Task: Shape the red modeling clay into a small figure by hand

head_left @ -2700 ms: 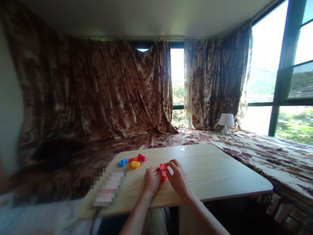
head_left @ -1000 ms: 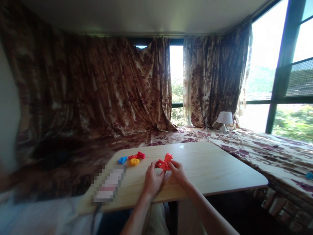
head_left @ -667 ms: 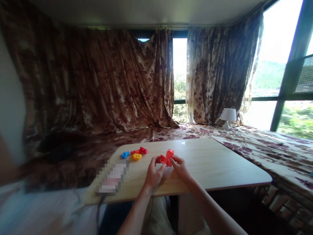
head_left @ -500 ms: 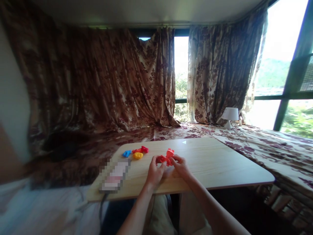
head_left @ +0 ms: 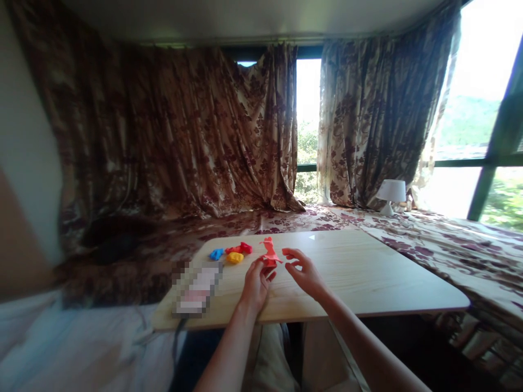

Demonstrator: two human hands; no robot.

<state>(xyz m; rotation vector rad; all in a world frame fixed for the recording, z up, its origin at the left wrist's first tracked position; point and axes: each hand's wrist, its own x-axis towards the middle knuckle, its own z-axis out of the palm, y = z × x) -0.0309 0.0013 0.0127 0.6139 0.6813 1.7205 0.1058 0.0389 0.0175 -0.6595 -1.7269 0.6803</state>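
My left hand (head_left: 256, 280) grips the lower end of a light-red, thin, irregularly shaped piece (head_left: 269, 251), which stands up above the fingers with thin parts sticking out at its sides. Whether it is clay, paper or rubber I cannot tell. Just to its right, my right hand (head_left: 303, 270) is apart from the piece, fingers parted and nothing in them. Farther left on the table lie a blue lump (head_left: 216, 254), a yellow lump (head_left: 234, 258) and a darker red lump (head_left: 244, 248), close together.
The pale wooden table (head_left: 368, 277) has rounded corners. A blurred-out flat device (head_left: 200, 291) with a cable lies near its left edge. Beyond the table are a patterned cloth surface, a white lamp (head_left: 391, 191) and floral curtains (head_left: 196, 136).
My right hand has let go of the light-red piece and moved a little right, its fingers opening. The piece now stands upright in my left hand. The view has shifted slightly.
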